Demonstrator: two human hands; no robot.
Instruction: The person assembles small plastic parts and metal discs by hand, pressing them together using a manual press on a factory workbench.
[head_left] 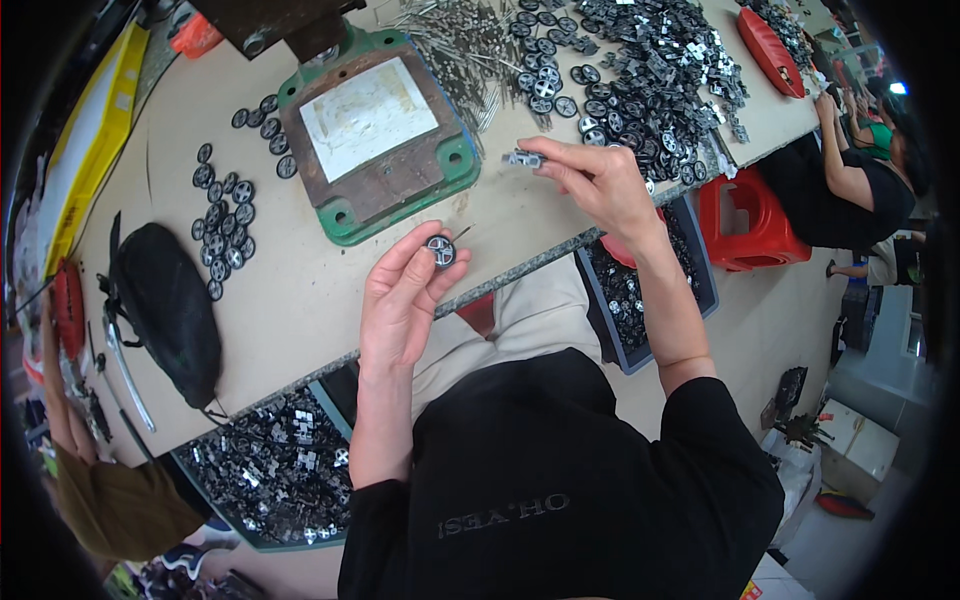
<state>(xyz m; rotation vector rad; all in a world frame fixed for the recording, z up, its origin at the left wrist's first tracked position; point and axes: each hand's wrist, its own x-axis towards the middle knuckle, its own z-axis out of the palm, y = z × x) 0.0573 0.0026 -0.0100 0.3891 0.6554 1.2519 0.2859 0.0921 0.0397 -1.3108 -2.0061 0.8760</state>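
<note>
Near the table's front edge, my left hand (395,295) pinches a small black wheel (440,252) with silver spokes between thumb and fingers. A thin metal pin (462,233) juts out from the wheel toward the right. Farther right, my right hand (608,188) is closed on a small grey-and-black plastic part (520,158), held at the fingertips above the tabletop. The two held things are apart. Beyond my hands stands a press with a green base (345,228) and a white sheet (368,118) on its brown plate.
Loose wheels (228,225) lie left of the press. Behind it are metal pins (470,55) and a heap of small parts (650,70). A black pouch (165,310) rests at left. Bins of parts (270,470) (708,290) flank my lap; a red stool (750,225) and other people are nearby.
</note>
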